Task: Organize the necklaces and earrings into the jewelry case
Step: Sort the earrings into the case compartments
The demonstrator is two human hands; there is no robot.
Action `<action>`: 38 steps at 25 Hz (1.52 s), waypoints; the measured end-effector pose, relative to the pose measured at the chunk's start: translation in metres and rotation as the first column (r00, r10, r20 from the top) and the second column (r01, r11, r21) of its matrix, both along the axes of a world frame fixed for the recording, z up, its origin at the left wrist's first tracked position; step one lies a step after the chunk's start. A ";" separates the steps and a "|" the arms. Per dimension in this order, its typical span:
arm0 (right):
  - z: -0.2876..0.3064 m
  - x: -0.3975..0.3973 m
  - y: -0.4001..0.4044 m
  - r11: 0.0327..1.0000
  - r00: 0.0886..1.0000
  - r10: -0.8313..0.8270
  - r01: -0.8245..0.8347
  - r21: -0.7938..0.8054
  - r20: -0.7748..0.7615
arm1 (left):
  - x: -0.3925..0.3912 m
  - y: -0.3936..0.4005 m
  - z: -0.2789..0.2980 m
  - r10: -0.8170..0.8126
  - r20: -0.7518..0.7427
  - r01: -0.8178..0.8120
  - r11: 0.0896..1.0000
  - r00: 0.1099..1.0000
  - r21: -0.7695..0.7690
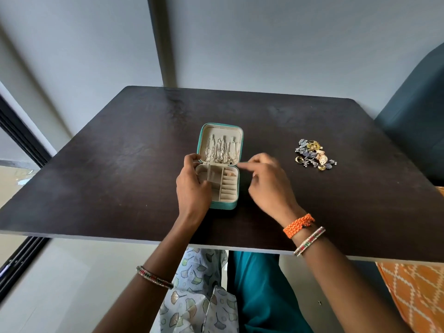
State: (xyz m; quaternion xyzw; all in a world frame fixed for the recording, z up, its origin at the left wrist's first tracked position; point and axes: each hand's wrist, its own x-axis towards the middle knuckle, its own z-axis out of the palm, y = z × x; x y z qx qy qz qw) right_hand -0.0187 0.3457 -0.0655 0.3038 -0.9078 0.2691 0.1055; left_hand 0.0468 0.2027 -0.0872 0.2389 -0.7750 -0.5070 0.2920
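Observation:
A small teal jewelry case (236,188) lies open in the middle of the dark table (108,164). Several silver necklaces (219,150) hang inside its raised lid. One gold earring (231,174) sits in the padded ring rolls of the base. My left hand (192,186) rests on the case's left side, thumb at the hinge, holding it steady. My right hand (266,181) hovers just right of the case, blurred, forefinger pointing at the hinge corner, nothing seen in it. A heap of silver and gold earrings (313,155) lies to the right.
A dark blue-green chair back (418,111) stands past the table's right edge. An orange patterned cloth (415,292) lies below the table's near right corner. A window frame (19,140) runs along the left. My lap shows under the near edge.

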 end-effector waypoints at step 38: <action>0.021 -0.058 0.027 0.583 0.691 0.424 0.286 -0.760 0.585 | -0.046 0.009 -0.002 0.003 0.070 -0.002 1.000 0.998 -0.022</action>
